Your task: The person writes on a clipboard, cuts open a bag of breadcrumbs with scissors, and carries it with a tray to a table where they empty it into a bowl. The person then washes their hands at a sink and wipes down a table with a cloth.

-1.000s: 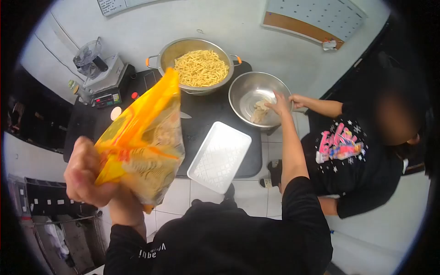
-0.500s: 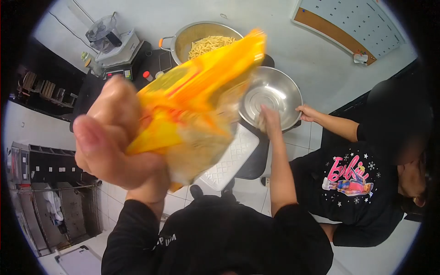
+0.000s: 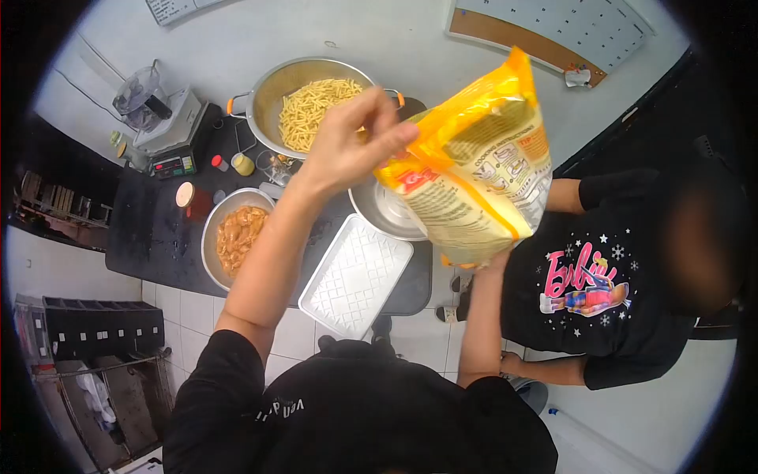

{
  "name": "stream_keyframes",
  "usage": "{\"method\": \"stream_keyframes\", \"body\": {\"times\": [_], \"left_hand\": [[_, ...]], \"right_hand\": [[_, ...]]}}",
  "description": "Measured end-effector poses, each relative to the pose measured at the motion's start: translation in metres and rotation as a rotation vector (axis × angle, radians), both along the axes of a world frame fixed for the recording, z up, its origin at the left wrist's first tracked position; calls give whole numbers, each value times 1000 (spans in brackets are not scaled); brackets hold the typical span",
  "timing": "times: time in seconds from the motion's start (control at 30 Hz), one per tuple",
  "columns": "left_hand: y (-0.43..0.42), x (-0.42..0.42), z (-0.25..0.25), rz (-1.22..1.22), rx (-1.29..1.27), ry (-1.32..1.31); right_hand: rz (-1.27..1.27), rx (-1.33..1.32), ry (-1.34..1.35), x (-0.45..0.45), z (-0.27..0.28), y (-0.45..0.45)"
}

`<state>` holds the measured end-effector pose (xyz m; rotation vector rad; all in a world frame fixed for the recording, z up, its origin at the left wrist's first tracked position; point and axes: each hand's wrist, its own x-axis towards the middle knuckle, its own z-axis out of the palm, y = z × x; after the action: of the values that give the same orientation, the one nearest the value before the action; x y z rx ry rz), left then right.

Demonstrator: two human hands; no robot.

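My left hand (image 3: pixel 359 142) pinches the upper left edge of a yellow bag (image 3: pixel 482 174) printed with cooking instructions, held up over the table's right part. Most of my right hand (image 3: pixel 499 257) is hidden behind the bag's lower end; how its fingers lie does not show. Behind and below the bag, a steel bowl (image 3: pixel 388 212) is partly covered. A white ridged tray (image 3: pixel 359 276) lies at the table's front edge. Pale fries (image 3: pixel 309 110) fill part of a large steel colander (image 3: pixel 267 103) with orange handles.
At the left of the black table (image 3: pixel 150 229) are a bowl of marinated meat (image 3: pixel 241 237), a red-brown jar (image 3: pixel 193 199), small jars and a scale (image 3: pixel 175 164) with a food processor (image 3: pixel 144 103) on top. A person in a black printed shirt (image 3: pixel 600 276) stands at the right.
My left hand has carried the bag to the right, over the steel bowl. My right hand has left the bowl and risen behind the bag. The person's hand is off the bowl's rim.
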<state>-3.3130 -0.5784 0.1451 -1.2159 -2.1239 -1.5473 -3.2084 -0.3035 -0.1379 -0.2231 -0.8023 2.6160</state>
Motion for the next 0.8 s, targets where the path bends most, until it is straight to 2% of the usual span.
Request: {"method": "stream_keyframes", "body": {"times": [0.03, 0.1, 0.13, 0.17, 0.2, 0.27, 0.4, 0.47, 0.6, 0.67, 0.8], "left_hand": [[4, -4, 1, -3, 3, -3], [19, -8, 2, -249, -169, -75], [30, -13, -4, -243, -162, -84], [44, -19, -16, -188, -267, -208], [57, -28, -28, -133, -372, -330], [75, -44, -55, -120, -256, -500], [84, -67, -118, -132, -368, -647], [83, -75, -157, -241, -12, -872], [76, -83, -194, -207, 112, -937], [73, -88, -203, -278, 266, -1087], [76, -90, -209, -315, 317, -1089]], "right_hand": [[96, -30, 97, 13, -17, 29], [197, -56, 184, 31, -24, 48], [18, 37, 45, 39, -10, 49], [-158, 134, -90, 46, 5, 49], [-177, 152, -41, 49, 19, 46], [-205, 249, -74, 58, 33, 48], [-323, 450, -150, 65, 43, 51], [-374, 570, -157, 62, 53, 50], [-344, 777, -222, 59, 88, 38], [-348, 839, -229, 58, 91, 37], [-391, 924, -220, 59, 95, 29]]}}
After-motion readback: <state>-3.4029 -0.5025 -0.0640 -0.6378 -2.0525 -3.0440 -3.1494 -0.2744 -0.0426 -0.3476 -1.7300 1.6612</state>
